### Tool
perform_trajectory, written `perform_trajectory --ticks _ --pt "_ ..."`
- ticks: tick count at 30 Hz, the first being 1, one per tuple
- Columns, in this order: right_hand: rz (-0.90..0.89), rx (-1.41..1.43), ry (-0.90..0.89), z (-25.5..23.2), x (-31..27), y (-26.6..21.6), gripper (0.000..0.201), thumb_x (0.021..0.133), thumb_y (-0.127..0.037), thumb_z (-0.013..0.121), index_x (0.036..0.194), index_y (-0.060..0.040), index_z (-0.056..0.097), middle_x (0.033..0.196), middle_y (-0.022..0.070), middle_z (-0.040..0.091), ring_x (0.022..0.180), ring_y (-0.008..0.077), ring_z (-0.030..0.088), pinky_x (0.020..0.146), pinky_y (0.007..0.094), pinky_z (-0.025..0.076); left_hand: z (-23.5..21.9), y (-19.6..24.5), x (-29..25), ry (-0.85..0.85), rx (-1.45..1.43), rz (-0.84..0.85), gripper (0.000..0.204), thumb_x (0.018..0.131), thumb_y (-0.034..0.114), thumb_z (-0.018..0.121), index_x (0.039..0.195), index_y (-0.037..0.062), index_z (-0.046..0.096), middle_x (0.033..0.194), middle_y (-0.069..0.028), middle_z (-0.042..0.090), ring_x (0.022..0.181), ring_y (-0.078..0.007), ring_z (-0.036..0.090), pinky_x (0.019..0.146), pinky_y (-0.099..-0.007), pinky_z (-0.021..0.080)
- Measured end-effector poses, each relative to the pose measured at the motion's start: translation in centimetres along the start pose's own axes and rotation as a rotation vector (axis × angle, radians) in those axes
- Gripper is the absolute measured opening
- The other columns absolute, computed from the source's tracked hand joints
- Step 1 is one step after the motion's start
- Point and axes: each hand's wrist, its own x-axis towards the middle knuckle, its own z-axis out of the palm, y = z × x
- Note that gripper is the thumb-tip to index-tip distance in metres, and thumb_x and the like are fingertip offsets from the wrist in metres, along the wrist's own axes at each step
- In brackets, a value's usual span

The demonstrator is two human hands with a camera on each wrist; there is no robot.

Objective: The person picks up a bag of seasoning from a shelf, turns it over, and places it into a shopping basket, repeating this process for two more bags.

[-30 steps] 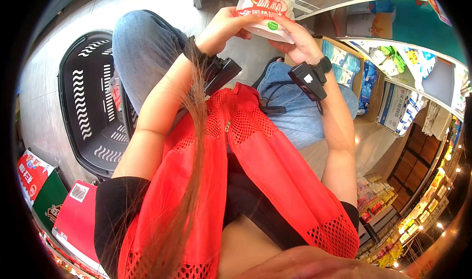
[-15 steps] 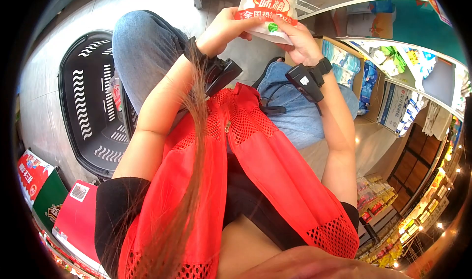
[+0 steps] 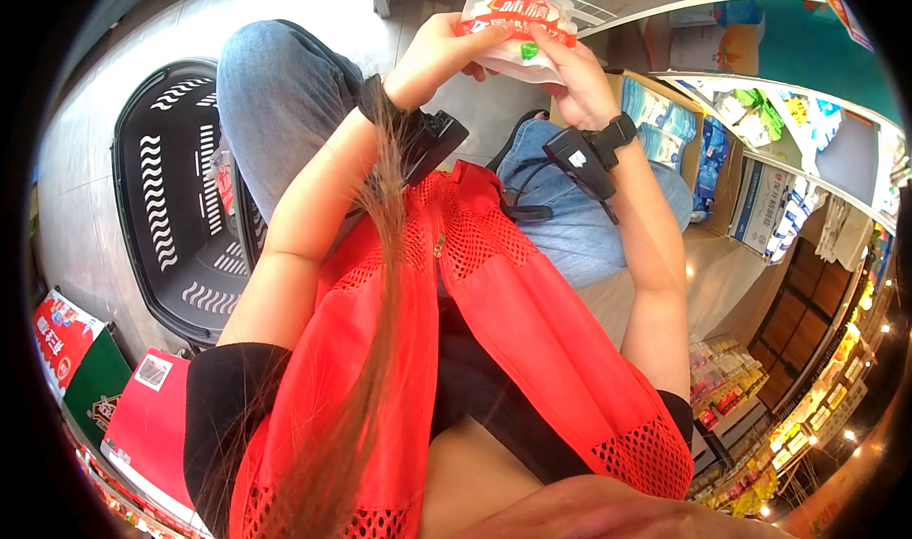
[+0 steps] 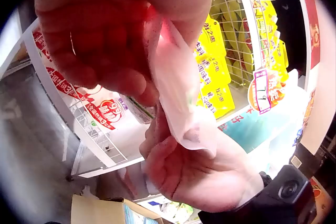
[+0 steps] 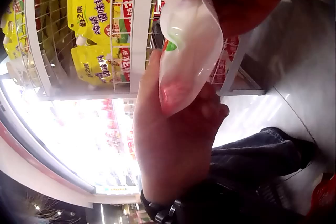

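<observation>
Both hands hold a white-and-red MSG pouch with a small spout, up at the top of the head view. My left hand grips its left side, thumb across the printed front. On the opposite side, my right hand pinches the lower right corner, thumb on the front. The left wrist view shows the pouch edge-on, bowed between the two hands. From the right wrist, its plain white bottom appears creased, with the right hand wrapped round the corner.
A black shopping basket stands on the floor at the left with a red-and-white pack inside. Beyond the hands, a wire rack holds yellow seasoning pouches and similar red-and-white pouches. An opened carton sits below the right-hand shelves.
The pouch tipped up to face me, then tilted back, its print now more foreshortened and creased. My right wrist has turned and shifted slightly left. Both hands keep their hold.
</observation>
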Motion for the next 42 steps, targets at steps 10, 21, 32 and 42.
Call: perform_trajectory --ticks 10,21,32,42 --pt "-0.021 -0.002 -0.039 0.0 0.2 -0.4 0.034 0.077 -0.022 0.059 0.103 -0.0017 0.051 0.097 0.0051 0.057 0.084 0.0108 0.055 0.071 0.0234 0.043 -1.6 0.1 -0.7 -0.240 -0.135 0.071 0.035 0.087 0.023 0.036 0.119 0.0084 0.040 0.112 -0.0099 0.046 0.088 -0.0178 0.053 0.068 -0.0291 0.047" --pt "-0.133 -0.093 -0.201 0.2 -0.1 -0.6 0.030 0.077 -0.019 0.059 0.100 -0.0016 0.052 0.094 0.0044 0.058 0.084 0.0081 0.054 0.075 0.0220 0.041 -2.7 -1.5 0.2 -0.216 0.065 0.383 0.047 0.067 -0.012 0.041 0.113 0.0004 0.044 0.103 -0.0142 0.052 0.088 -0.0165 0.053 0.072 -0.0243 0.045" --pt "-0.126 -0.132 -0.224 0.3 -0.3 -0.8 0.028 0.076 -0.018 0.060 0.098 -0.0015 0.053 0.093 0.0044 0.058 0.082 0.0087 0.054 0.074 0.0217 0.042 -1.7 0.0 0.3 -0.060 -0.405 -0.056 0.026 0.077 0.013 0.056 0.097 -0.0024 0.052 0.088 -0.0091 0.059 0.073 -0.0112 0.059 0.067 -0.0212 0.047" --pt "-0.080 0.044 -0.167 -0.1 0.4 -0.7 0.029 0.078 -0.018 0.058 0.100 -0.0007 0.052 0.094 0.0053 0.058 0.084 0.0117 0.056 0.076 0.0235 0.043 -1.0 0.5 -0.3 -0.056 -0.288 0.043 0.028 0.074 0.012 0.060 0.096 -0.0023 0.052 0.088 -0.0082 0.060 0.075 -0.0104 0.058 0.069 -0.0214 0.046"
